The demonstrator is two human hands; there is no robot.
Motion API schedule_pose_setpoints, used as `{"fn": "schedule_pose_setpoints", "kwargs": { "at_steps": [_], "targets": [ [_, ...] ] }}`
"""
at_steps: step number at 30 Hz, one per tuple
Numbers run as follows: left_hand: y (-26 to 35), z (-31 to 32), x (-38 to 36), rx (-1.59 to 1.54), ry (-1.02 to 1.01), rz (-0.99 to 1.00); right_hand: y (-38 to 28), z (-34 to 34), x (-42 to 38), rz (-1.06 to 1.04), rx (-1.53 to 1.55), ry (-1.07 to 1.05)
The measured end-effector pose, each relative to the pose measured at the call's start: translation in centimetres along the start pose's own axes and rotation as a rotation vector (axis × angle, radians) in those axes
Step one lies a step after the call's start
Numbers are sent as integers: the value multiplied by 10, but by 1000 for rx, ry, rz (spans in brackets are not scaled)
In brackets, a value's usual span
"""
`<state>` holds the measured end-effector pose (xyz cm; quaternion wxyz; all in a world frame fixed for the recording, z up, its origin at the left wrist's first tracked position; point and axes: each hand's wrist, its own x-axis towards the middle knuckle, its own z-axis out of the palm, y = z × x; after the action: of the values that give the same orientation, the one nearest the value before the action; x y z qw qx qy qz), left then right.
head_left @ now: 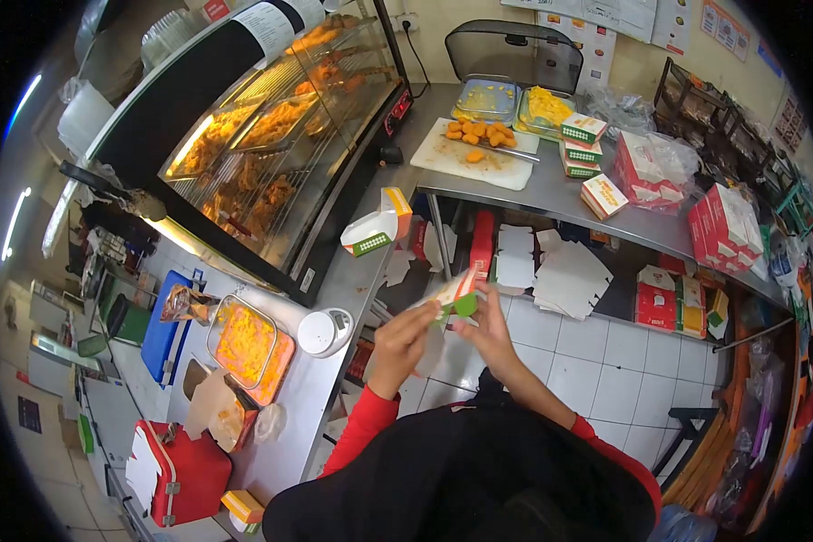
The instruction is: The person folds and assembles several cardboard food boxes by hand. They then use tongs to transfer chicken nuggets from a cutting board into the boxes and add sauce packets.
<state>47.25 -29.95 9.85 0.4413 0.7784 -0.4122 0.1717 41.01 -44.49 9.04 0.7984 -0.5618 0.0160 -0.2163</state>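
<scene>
Between my two hands is a small cardboard food box (452,291) in white, orange and green, held partly folded in front of my chest. My left hand (401,347) pinches its left side. The fingers of my right hand (494,332) are closed on its right end, by a green flap. Just beyond them, an open box (376,223) of similar colours sits on the counter edge below the warmer. Closed boxes of the same kind (583,129) are stacked on the back table, with another single box (603,196) in front.
A lit glass food warmer (285,135) with fried food stands at left. Nuggets (481,134) and tongs lie on a white cutting board (443,163). A white scale (325,332), a tray of orange food (244,339) and a red case (185,470) occupy the left counter. Flat cartons (574,278) lie on the lower shelf.
</scene>
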Motion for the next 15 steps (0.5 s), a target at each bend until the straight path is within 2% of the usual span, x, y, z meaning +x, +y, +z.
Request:
{"fn": "schedule_pose_setpoints", "kwargs": {
  "at_steps": [1,4,5,8,9,11,14,15],
  "targets": [
    [10,6,5,23,2,37,-6,-2,8,62,205,61],
    [15,19,22,-64,7,92,-6,-30,27,111,64,41],
    [15,25,27,-114,31,65,-9,-33,31,135,162,63],
    [25,38,39,-265,24,-271,5,-56,45,95,51,32],
    [22,46,45,-265,65,-219,6,-59,50,-75,-201,63],
    [27,53,55,-254,151,-254,6,-65,62,-420,-701,122],
    [24,63,60,-119,218,-230,8,-82,74,-106,-364,-10],
    [25,66,59,-71,236,-242,2,-76,75,-28,-124,106]
  ]
}}
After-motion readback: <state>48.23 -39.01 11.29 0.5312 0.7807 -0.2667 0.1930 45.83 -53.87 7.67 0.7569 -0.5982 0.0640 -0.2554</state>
